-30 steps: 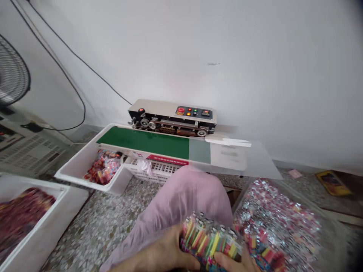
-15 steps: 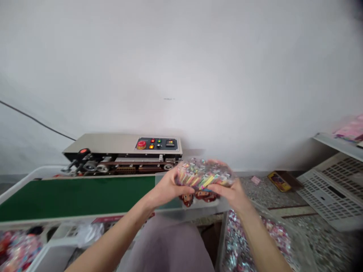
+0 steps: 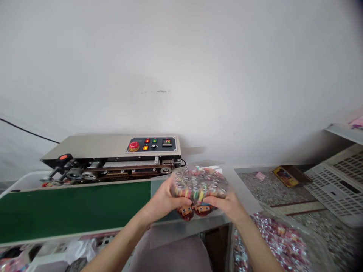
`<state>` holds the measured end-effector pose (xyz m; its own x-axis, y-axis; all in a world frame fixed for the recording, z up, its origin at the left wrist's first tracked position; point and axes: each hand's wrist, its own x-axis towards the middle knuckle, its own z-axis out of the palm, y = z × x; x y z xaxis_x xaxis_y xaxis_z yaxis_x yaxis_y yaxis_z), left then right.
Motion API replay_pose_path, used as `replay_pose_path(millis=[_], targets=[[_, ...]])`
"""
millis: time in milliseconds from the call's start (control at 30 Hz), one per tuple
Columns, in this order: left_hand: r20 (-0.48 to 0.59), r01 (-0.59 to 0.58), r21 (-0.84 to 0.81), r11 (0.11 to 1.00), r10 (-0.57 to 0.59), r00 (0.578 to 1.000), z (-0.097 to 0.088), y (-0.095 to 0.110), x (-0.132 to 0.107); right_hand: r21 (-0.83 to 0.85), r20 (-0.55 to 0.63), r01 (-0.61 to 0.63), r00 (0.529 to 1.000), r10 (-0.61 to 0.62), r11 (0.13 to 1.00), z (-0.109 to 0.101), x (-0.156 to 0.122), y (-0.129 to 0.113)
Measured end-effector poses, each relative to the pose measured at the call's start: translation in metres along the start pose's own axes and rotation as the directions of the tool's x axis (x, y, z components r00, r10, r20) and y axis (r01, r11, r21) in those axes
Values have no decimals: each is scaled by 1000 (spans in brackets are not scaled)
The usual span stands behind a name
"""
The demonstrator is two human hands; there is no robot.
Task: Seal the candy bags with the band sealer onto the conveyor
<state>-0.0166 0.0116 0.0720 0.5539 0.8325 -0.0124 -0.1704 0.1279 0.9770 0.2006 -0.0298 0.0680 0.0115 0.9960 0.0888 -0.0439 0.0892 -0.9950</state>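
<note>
Both of my hands grip a clear plastic bag (image 3: 200, 181) packed with colourful, shiny-ended sticks. My left hand (image 3: 164, 198) is closed on its left side, thumb along the lower front. On the right side my right hand (image 3: 224, 202) is closed in the same way. Two brown-haired cartoon doll heads (image 3: 185, 211) show just under the bag; whether they are printed or solid I cannot tell. The bag is over the right end of the machine's green conveyor belt (image 3: 85, 209). Behind the belt sits a band sealing machine (image 3: 113, 149) with lit buttons and a red knob.
A bin of shiny wrapped pieces (image 3: 278, 241) stands at the lower right. Beyond it are an open carton (image 3: 289, 176) on the speckled floor and a white slatted crate (image 3: 334, 189). White plastic bags (image 3: 81, 249) lie below the belt at left.
The bag in my hands has come slightly lower and tilted, so its shiny stick ends show more. The view has shifted a little, and the machine appears farther left.
</note>
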Motion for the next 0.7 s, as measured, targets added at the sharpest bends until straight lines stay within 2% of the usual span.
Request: replay_pose_path(millis=[100,167,233,333,433,533,600,700], targets=[[-71,15,85,996,-9,997,-8,-22,4,-26,-33,-85,996,84,996,3,0,24],[-100,13,67,998,-6,995,-8,-30,6,-18,-44,-132,990,131,991,4,-1,33],[-58,15,-5,1000,-16,998,-3,-29,6,25,-32,-158,987,159,987,2,-2,30],[46,38,-69,997,-35,998,5,-21,5,59,-37,-123,991,125,991,-5,-4,17],[19,27,-48,998,-26,999,7,-24,8,-18,-23,-104,994,104,994,-12,-4,12],[-30,6,-8,1000,-6,1000,6,-34,15,-109,-9,-144,990,144,983,-15,-1,17],[12,16,-13,1000,-15,1000,7,-35,19,-116,-17,-154,988,153,981,-16,1,18],[75,21,-58,998,-17,997,15,-20,22,-83,-57,-121,992,117,989,-19,4,10]])
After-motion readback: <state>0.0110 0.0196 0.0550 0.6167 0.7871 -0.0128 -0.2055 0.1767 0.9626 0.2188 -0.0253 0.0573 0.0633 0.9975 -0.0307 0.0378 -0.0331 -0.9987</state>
